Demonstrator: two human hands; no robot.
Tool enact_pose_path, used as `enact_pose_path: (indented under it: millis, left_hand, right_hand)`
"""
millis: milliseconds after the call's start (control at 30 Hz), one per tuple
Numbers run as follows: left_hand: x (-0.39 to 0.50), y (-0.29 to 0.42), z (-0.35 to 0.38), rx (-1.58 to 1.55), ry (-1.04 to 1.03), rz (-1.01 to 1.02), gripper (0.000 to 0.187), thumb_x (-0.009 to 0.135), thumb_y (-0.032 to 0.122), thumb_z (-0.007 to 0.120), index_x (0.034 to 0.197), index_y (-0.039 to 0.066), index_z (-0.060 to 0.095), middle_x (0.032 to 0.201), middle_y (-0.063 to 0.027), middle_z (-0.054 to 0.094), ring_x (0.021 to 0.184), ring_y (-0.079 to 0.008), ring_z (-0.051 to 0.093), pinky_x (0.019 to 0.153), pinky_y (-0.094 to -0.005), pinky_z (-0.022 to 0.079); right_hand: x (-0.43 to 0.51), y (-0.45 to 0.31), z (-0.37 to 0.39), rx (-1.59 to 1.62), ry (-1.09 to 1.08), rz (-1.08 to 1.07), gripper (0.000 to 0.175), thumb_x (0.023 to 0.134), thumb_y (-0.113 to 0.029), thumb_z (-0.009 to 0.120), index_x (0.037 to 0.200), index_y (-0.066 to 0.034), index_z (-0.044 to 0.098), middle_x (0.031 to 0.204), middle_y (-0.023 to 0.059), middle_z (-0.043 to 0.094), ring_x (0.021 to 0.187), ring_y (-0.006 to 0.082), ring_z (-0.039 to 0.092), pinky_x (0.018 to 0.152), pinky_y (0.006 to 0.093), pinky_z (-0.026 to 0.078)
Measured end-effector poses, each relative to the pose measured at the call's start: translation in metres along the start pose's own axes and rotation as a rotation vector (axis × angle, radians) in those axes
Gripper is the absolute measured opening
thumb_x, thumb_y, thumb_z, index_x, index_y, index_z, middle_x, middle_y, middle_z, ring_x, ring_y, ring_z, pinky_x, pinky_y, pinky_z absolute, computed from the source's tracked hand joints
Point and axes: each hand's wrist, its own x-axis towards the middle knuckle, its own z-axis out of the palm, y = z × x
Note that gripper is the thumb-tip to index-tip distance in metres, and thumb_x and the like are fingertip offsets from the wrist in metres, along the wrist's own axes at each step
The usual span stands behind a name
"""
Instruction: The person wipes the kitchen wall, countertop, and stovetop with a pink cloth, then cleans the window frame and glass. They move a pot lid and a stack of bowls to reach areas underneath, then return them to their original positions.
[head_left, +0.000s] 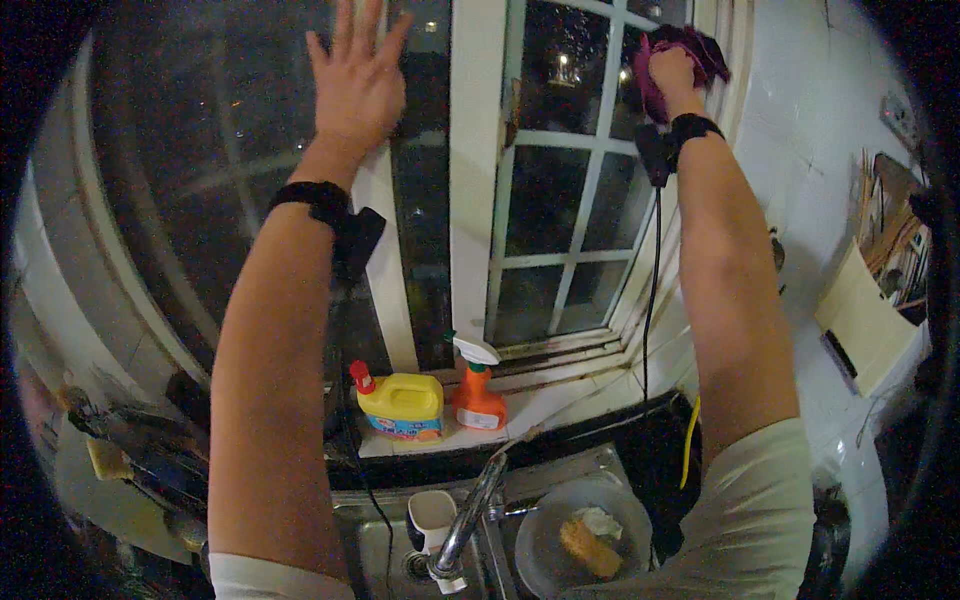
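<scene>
Fingers spread, my left hand (358, 94) is up at the window's left part, over a white frame bar (390, 300); whether it touches is not plain. My right hand (673, 73) grips a bunched purple cloth (651, 82) at the upper right of the window pane (574, 75) with white muntins. The cloth lies over the glass near the right frame. Each wrist wears a black strap with a small dark device, and a black cable hangs from the right one (654, 154).
On the sill stand a yellow jug with a red cap (401, 405) and an orange spray bottle (478, 401). Below are a metal sink (367, 525), a chrome faucet (472, 517), and a basin (536, 555) holding a tan, sponge-like item (591, 547). A utensil holder (862, 322) hangs right.
</scene>
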Motion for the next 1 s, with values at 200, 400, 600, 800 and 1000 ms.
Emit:
enact_pose_path:
  millis: [200,400,600,800,1000]
  left_hand:
    - [0.004,0.008,-0.011,-0.016,-0.051,-0.078,0.053,0.085,0.011,0.052,0.137,0.022,0.054,0.158,-0.0081,0.027,0.148,-0.0332,0.019,0.111,-0.0684,0.017]
    - [0.006,0.011,-0.016,0.004,-0.073,-0.063,0.054,0.084,0.009,0.055,0.136,0.022,0.054,0.159,-0.0079,0.026,0.148,-0.0344,0.019,0.111,-0.0689,0.018]
    - [0.008,0.012,-0.017,0.043,-0.113,-0.076,0.053,0.084,0.009,0.055,0.136,0.021,0.055,0.158,-0.009,0.027,0.147,-0.0364,0.02,0.11,-0.0701,0.018]
    - [0.006,0.011,-0.013,0.018,-0.056,-0.059,0.052,0.084,0.01,0.055,0.135,0.021,0.055,0.157,-0.0095,0.03,0.146,-0.0368,0.022,0.111,-0.0697,0.018]
    - [0.006,0.01,-0.012,0.053,-0.059,-0.049,0.05,0.086,0.012,0.056,0.135,0.023,0.054,0.157,-0.0092,0.028,0.145,-0.0381,0.024,0.109,-0.0702,0.02]
  right_hand:
    - [0.025,-0.153,-0.008,0.46,-0.008,-0.354,0.03,0.086,-0.014,0.054,0.109,0.0016,0.065,0.118,0.0253,0.062,0.108,0.0415,0.059,0.093,0.0486,0.05]
    - [0.041,-0.162,-0.046,0.104,-0.164,-0.627,0.039,0.096,-0.005,0.043,0.134,0.003,0.05,0.14,0.0239,0.048,0.128,0.0383,0.048,0.104,0.0446,0.044]
    - [0.076,-0.029,-0.016,0.002,-0.006,-0.277,0.029,0.088,-0.011,0.05,0.111,0.0021,0.063,0.116,0.0243,0.061,0.103,0.0388,0.062,0.09,0.0479,0.051]
    - [0.064,-0.025,-0.003,0.026,0.057,-0.154,0.027,0.084,-0.015,0.056,0.101,0.0014,0.069,0.106,0.025,0.066,0.096,0.0398,0.065,0.086,0.051,0.052]
    - [0.017,-0.169,-0.015,0.254,-0.371,-0.352,0.029,0.088,-0.008,0.053,0.112,0.0036,0.065,0.114,0.0274,0.063,0.103,0.0429,0.061,0.082,0.0525,0.052]
